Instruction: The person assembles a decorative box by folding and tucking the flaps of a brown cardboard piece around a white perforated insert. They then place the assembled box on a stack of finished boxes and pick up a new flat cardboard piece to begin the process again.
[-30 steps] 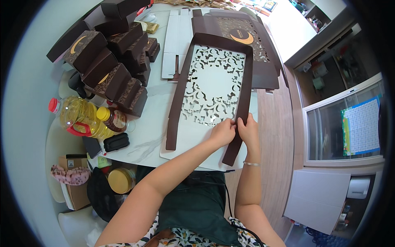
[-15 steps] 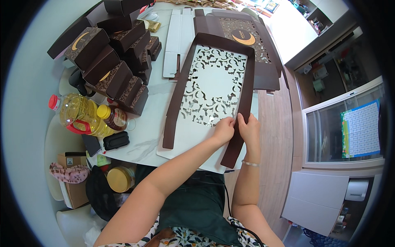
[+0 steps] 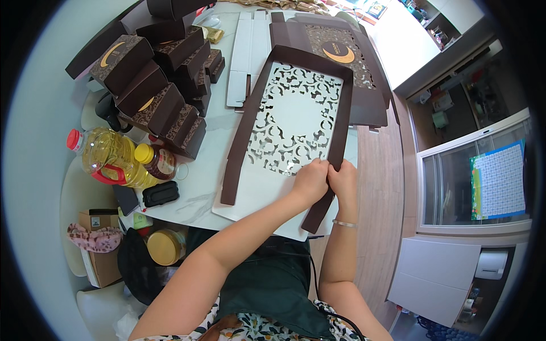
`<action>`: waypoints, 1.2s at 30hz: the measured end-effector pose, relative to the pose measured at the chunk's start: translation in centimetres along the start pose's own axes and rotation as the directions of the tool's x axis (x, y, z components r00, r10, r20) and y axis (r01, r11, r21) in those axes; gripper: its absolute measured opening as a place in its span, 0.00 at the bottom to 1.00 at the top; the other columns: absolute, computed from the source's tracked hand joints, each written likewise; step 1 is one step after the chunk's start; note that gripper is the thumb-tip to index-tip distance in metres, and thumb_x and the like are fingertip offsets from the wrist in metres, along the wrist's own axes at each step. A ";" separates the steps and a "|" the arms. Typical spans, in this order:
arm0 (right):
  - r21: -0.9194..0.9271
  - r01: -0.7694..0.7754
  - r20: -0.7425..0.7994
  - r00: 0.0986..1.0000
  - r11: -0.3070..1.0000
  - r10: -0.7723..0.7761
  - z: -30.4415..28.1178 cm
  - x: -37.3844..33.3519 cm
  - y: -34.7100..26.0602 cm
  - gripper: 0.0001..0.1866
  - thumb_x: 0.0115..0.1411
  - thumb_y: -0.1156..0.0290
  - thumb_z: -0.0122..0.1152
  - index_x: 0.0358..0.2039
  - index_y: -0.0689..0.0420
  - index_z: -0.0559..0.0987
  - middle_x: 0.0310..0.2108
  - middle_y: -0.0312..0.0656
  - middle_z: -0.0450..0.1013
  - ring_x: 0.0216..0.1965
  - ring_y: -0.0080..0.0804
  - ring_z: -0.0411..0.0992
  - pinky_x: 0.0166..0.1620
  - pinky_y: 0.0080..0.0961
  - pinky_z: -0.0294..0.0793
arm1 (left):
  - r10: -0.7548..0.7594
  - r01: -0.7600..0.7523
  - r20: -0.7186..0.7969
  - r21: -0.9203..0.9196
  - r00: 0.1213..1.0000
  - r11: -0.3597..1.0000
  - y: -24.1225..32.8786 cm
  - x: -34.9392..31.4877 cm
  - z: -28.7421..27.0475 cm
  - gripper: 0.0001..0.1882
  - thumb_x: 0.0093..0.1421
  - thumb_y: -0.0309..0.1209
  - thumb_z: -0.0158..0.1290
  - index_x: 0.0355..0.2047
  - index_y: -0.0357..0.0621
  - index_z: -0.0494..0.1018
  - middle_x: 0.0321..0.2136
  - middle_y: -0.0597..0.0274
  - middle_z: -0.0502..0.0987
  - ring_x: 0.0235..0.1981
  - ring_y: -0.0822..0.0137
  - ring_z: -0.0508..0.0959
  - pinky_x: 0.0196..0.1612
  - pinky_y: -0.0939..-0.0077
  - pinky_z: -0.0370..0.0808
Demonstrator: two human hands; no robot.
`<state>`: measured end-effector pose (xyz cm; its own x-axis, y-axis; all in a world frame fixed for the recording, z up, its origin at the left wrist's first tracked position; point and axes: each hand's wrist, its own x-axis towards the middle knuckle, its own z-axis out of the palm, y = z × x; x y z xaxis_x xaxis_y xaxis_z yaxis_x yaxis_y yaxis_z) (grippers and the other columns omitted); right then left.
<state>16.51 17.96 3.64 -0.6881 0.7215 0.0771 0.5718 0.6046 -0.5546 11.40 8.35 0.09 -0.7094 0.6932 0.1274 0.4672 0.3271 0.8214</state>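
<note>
A: What chgd?
B: L hand (image 3: 310, 182) & R hand (image 3: 343, 179) drew tog., knuckles meeting, both pinching R wall (image 3: 342, 113) of brown carton (image 3: 297, 116), so effort prob. centred on one spot.
A: Carton pos.?
B: On bench (image 3: 199, 182), mostly ahead & L of hands; near side swung a bit L.

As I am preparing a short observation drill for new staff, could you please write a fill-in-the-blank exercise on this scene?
1. The left hand and right hand hold the ____ side wall of the open box.
2. The big bottle of yellow liquid has a ____ cap.
3. The jar next to that bottle has a ____ lid.
4. The table under the box is ____ with grey veins.

Missing words: right; red; yellow; white.
</note>
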 end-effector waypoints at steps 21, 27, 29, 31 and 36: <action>0.021 -0.050 0.082 0.995 0.999 0.048 -1.8 0.4 -1.7 0.23 0.59 0.58 0.59 0.28 0.72 0.78 0.28 0.64 0.75 0.32 0.59 0.76 0.37 0.41 0.74 | -0.430 0.401 0.082 -0.547 0.899 0.735 -2.2 2.4 2.7 0.14 0.66 0.34 0.46 0.34 0.36 0.75 0.30 0.49 0.79 0.35 0.56 0.78 0.40 0.62 0.72; 0.056 -0.190 0.241 0.955 0.980 0.171 -2.2 1.5 -2.1 0.26 0.58 0.57 0.60 0.27 0.75 0.76 0.26 0.62 0.76 0.25 0.49 0.79 0.26 0.39 0.79 | -0.445 0.462 0.199 -0.625 0.873 0.629 -3.2 3.0 3.0 0.12 0.67 0.29 0.42 0.34 0.35 0.74 0.29 0.54 0.76 0.32 0.65 0.75 0.37 0.68 0.71; 0.075 -0.241 0.296 0.932 0.968 0.209 -2.8 2.1 -2.8 0.25 0.58 0.59 0.59 0.27 0.76 0.76 0.25 0.60 0.76 0.24 0.46 0.79 0.22 0.38 0.80 | -0.401 0.449 0.212 -0.535 0.891 0.716 -2.9 3.2 2.6 0.12 0.67 0.28 0.41 0.34 0.36 0.73 0.28 0.58 0.76 0.31 0.68 0.74 0.35 0.71 0.71; 0.077 -0.273 0.334 0.913 0.959 0.233 -2.9 3.3 -3.4 0.23 0.58 0.62 0.58 0.27 0.77 0.75 0.25 0.60 0.76 0.22 0.46 0.79 0.21 0.38 0.80 | -0.343 0.398 0.205 -0.408 0.917 0.821 -2.7 3.3 1.8 0.11 0.67 0.29 0.42 0.34 0.36 0.73 0.26 0.57 0.75 0.30 0.67 0.74 0.35 0.71 0.71; 0.056 -0.328 0.399 0.873 0.943 0.280 -3.0 5.4 -4.4 0.18 0.56 0.69 0.56 0.28 0.78 0.74 0.25 0.58 0.76 0.21 0.45 0.79 0.19 0.36 0.81 | -0.368 0.504 0.417 -0.285 0.831 0.815 -0.6 4.0 -1.6 0.10 0.61 0.30 0.47 0.34 0.37 0.75 0.26 0.55 0.77 0.31 0.60 0.79 0.35 0.63 0.75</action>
<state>11.61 20.20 8.96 -0.6189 0.6644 -0.4190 0.7400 0.3144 -0.5946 7.47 9.88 0.96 -0.5416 0.7234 -0.4282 -0.1274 0.4329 0.8924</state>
